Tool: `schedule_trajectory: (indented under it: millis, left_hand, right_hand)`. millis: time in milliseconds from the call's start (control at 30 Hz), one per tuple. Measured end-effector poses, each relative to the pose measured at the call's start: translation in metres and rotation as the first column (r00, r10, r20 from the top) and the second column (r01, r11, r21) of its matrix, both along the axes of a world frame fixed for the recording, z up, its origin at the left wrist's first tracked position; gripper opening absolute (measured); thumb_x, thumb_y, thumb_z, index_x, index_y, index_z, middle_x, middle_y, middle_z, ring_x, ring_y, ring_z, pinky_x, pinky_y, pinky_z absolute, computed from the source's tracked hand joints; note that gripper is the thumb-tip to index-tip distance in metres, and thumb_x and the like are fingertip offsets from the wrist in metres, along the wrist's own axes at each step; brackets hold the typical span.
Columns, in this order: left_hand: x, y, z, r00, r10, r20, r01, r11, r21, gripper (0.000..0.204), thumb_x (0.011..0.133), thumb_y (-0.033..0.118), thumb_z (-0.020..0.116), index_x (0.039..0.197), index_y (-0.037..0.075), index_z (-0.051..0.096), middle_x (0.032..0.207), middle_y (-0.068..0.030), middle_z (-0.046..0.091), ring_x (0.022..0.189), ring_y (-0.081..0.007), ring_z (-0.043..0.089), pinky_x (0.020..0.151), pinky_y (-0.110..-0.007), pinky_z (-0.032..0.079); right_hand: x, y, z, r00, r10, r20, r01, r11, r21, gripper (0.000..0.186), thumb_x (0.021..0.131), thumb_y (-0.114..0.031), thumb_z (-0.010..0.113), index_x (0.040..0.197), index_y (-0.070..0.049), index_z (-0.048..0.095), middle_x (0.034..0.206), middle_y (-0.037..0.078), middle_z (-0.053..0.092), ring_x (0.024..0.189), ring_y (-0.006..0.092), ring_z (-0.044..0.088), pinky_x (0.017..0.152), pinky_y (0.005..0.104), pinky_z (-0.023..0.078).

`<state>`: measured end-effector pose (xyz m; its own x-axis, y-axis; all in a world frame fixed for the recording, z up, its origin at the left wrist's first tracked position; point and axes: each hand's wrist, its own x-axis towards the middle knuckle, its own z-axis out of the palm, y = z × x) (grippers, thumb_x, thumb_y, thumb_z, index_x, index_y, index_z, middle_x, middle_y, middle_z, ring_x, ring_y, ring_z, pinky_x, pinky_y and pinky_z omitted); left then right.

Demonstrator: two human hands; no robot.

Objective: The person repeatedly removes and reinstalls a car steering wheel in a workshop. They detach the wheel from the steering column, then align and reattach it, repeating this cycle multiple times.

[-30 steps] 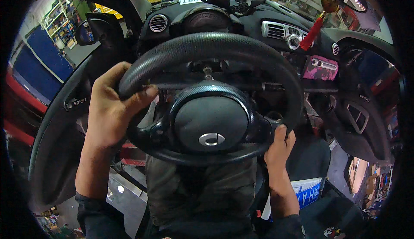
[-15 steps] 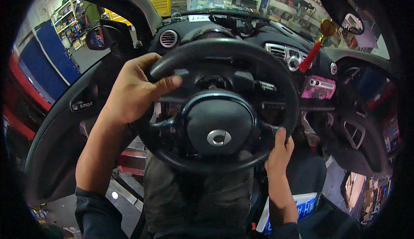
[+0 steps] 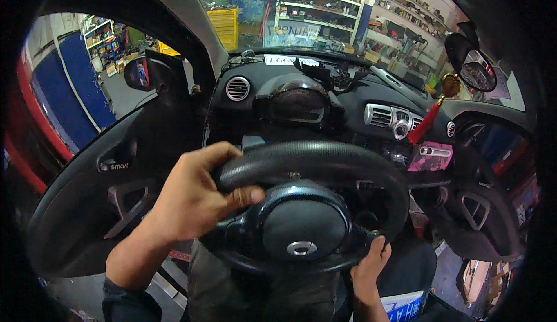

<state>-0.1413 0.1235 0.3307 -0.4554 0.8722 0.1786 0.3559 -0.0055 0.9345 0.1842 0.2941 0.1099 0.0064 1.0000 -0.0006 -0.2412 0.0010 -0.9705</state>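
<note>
A black steering wheel (image 3: 325,158) with a round centre hub (image 3: 301,228) fills the middle of the view. My left hand (image 3: 191,197) grips its upper left rim, thumb lying across toward the hub. Down at the lower right rim, my right hand (image 3: 368,270) holds the wheel from below with the fingers curled up over it. Both forearms rise from the bottom edge, over my lap.
Behind the wheel are the instrument pod (image 3: 299,104), round air vents (image 3: 237,88) and a red tassel (image 3: 426,121) hanging below the mirror (image 3: 477,69). The open door panel (image 3: 116,171) stands at left. Workshop shelves (image 3: 325,14) show through the windscreen.
The view has tipped upward, so the wheel sits lower in the picture and more windscreen shows. My left hand has kept its grip on the upper left rim; the right hand stays at the lower right.
</note>
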Motion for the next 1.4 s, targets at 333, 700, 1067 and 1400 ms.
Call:
schedule_trajectory:
  millis: [333,700,1067,1400]
  left_hand:
    - [0.009,-0.019,-0.018,0.988,-0.072,-0.135,0.077,0.997,0.03,0.043,0.084,0.02,0.099,0.115,0.001,0.075,0.094,-0.0077,0.078,0.083,-0.0136,0.075,0.075,-0.028,0.057]
    - [0.012,-0.037,-0.048,0.929,-0.087,-0.359,0.129,0.987,0.094,0.053,0.074,0.013,0.082,0.125,0.005,0.073,0.095,-0.0162,0.074,0.082,-0.0394,0.073,0.071,-0.045,0.057]
    - [-0.003,-0.037,-0.076,0.872,-0.133,-0.472,0.245,0.952,0.183,0.059,0.081,0.034,0.083,0.127,0.0,0.073,0.099,-0.0165,0.076,0.082,-0.0382,0.073,0.071,-0.046,0.057]
    - [-0.001,-0.026,-0.07,0.859,-0.04,-0.51,0.246,0.906,0.344,0.047,0.079,0.019,0.079,0.118,-0.006,0.074,0.091,-0.0144,0.074,0.072,-0.0319,0.071,0.063,-0.041,0.057]
  right_hand:
    - [0.03,0.009,-0.083,0.887,-0.156,0.434,-0.05,0.903,0.427,0.047,0.111,-0.035,0.063,0.141,0.001,0.054,0.135,0.019,0.06,0.128,0.0311,0.056,0.115,0.0497,0.044]
    - [-0.02,0.019,-0.037,0.957,-0.109,0.27,-0.044,0.862,0.504,0.043,0.107,-0.047,0.06,0.102,-0.004,0.055,0.101,0.009,0.056,0.095,0.0201,0.056,0.085,0.0374,0.045]
    - [-0.073,0.026,-0.049,0.945,-0.314,-0.094,0.319,0.813,0.487,0.07,0.104,-0.07,0.051,0.084,-0.004,0.051,0.077,0.005,0.051,0.07,0.0161,0.054,0.064,0.03,0.043]
    - [-0.041,0.034,-0.042,0.999,0.016,0.033,-0.028,0.927,0.375,0.073,0.1,-0.081,0.052,0.098,-0.008,0.049,0.091,0.004,0.051,0.082,0.0155,0.054,0.076,0.0326,0.048]
